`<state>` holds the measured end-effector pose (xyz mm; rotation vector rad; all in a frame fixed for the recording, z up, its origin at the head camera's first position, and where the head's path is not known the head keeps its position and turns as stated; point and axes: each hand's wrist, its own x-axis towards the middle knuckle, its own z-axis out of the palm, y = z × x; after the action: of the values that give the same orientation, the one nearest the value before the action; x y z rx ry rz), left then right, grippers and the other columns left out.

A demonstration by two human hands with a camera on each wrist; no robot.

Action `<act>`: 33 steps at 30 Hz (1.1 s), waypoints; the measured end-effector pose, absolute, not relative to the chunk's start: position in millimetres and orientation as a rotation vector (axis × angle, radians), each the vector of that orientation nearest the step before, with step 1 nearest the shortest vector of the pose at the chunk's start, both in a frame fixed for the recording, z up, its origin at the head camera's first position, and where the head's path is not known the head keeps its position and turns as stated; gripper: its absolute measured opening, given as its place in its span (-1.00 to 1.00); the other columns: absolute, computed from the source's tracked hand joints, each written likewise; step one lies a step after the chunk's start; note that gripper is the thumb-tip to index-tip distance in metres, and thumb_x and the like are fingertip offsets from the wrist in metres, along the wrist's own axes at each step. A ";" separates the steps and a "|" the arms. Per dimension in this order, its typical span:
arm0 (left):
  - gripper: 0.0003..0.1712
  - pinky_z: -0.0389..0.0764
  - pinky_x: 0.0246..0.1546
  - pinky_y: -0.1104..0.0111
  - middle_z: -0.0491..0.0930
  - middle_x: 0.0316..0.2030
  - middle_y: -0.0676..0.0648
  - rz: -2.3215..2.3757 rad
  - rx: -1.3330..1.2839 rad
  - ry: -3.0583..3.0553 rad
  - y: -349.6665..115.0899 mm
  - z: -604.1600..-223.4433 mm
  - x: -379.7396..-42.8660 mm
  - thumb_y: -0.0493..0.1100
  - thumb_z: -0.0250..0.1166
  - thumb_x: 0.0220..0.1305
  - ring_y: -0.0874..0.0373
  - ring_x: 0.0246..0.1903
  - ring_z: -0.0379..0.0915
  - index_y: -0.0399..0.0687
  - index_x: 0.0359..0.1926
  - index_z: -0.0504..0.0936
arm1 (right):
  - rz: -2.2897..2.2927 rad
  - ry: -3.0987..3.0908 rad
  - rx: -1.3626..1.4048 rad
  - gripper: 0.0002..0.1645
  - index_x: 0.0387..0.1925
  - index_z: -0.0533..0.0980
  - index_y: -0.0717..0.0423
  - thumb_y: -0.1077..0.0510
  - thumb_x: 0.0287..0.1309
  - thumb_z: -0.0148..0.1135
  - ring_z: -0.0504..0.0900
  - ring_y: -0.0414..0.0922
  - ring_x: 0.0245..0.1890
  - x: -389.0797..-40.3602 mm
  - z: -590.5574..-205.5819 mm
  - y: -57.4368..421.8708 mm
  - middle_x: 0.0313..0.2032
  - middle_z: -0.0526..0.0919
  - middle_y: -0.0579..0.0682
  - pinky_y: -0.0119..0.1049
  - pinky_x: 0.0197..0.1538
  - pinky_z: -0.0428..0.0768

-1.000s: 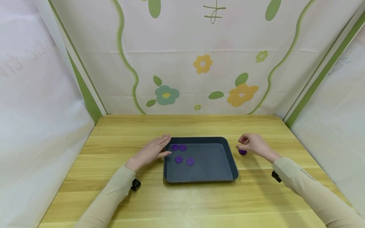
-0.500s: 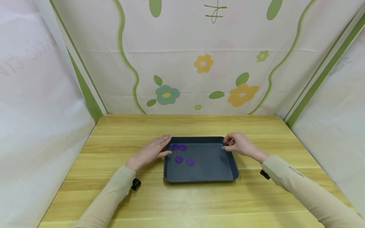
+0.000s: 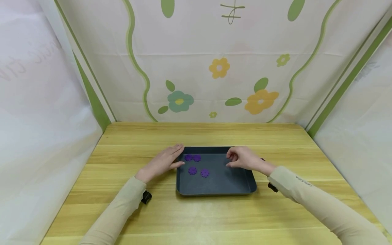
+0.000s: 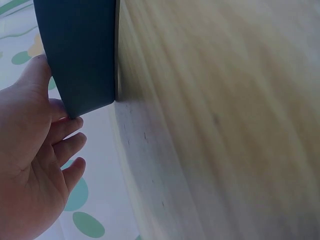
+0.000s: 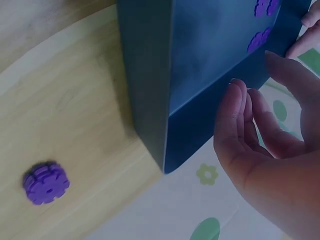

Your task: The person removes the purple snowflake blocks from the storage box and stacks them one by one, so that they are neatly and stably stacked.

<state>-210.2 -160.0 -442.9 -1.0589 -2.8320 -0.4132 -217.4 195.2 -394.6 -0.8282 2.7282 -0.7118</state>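
Observation:
In the head view, my left hand point(image 3: 162, 162) rests along the left wall of a dark grey rectangular tray point(image 3: 226, 187), thumb over the rim. The left wrist view shows its fingertips point(image 4: 77, 122) at the tray's corner. Several purple notched flower-shaped discs point(image 3: 205, 173) lie flat in the tray's left part. My right hand point(image 3: 245, 159) hangs over the tray's right part, its fingers bent. In the right wrist view, thumb and index finger stand apart with nothing visible between them. Right of the tray, a small stack of purple discs point(image 5: 46, 183) sits on the table, partly hidden by my wrist in the head view.
The tray stands on a light wooden table point(image 3: 214, 217). A white cloth wall with printed flowers point(image 3: 218, 68) rises behind the table's far edge, with more white cloth at both sides.
My right hand has moved left from above the purple stack, across the tray's right rim, to over the tray. My left hand and the discs in the tray have stayed put.

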 end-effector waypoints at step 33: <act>-0.22 0.33 0.43 -0.01 0.28 0.44 -0.26 -0.382 -1.059 -2.822 -160.5 -444.6 -211.3 0.10 0.19 0.42 -0.14 0.43 0.25 -0.28 0.46 0.26 | -0.690 2.575 -1.071 -0.72 -0.24 0.62 0.22 0.20 0.01 0.51 0.66 -0.19 -0.36 -217.4 -414.0 130.6 -0.31 0.72 0.08 -0.53 -0.30 0.60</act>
<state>-211.3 -160.5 -444.6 -1.0592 -2.8225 -0.3822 -217.4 130.6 -414.0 -1.0706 2.5747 -0.6899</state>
